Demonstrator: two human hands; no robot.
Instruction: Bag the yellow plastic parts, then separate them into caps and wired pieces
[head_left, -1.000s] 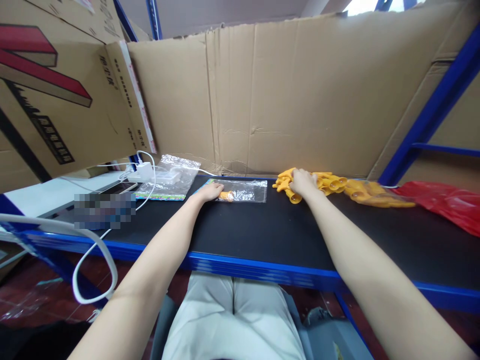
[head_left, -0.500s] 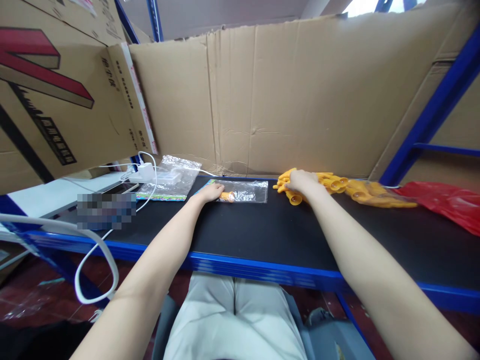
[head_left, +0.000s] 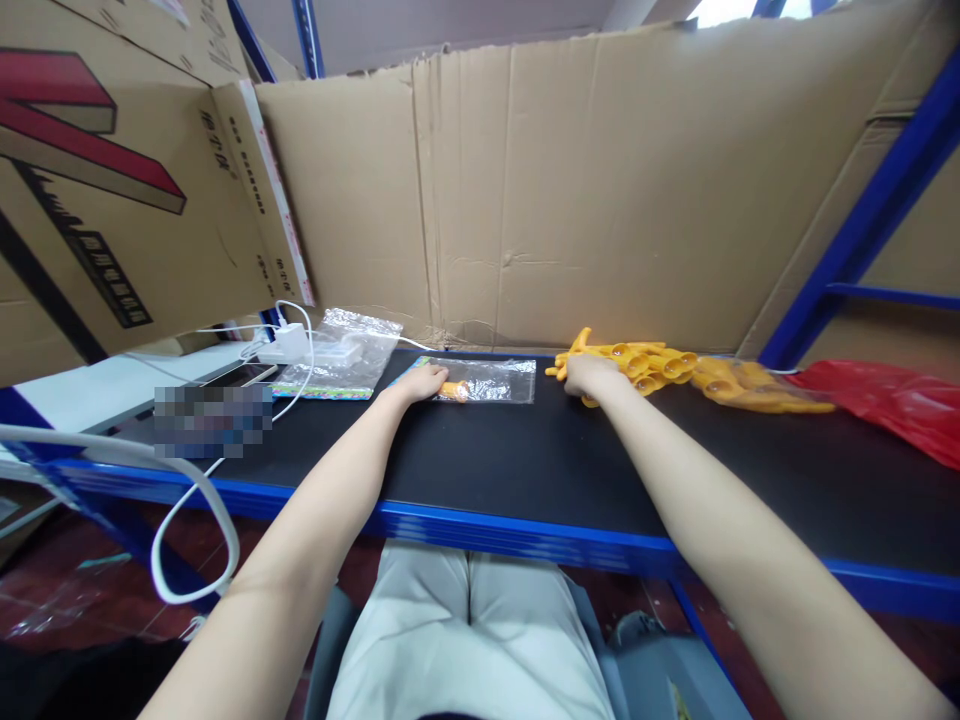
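Observation:
My left hand [head_left: 426,381] is closed on the left part of a clear plastic bag [head_left: 502,381] lying flat on the black shelf top. Inside the bag, just beside my fingers, shows an orange hollow-ended piece [head_left: 455,390]; its other end is covered by my hand. My right hand [head_left: 592,378] is at the near left side of a pile of yellow-orange rubber pieces [head_left: 637,362], shaped like small hands with hollow round ends. Its fingers are curled down among them and seem closed on one small rubber hand, mostly hidden by my palm.
More orange pieces lie in a clear bag [head_left: 754,387], beside a red plastic bag [head_left: 881,400]. At left are clear packaging bags [head_left: 360,350], a white charger [head_left: 291,342] with cables and a phone [head_left: 240,377]. A cardboard wall [head_left: 600,200] stands behind; the blue shelf edge [head_left: 525,533] runs in front.
My right hand has come from the top of the pile to its near side, lower and slightly left. More of the pile's top now shows. My left hand has stayed on the bag.

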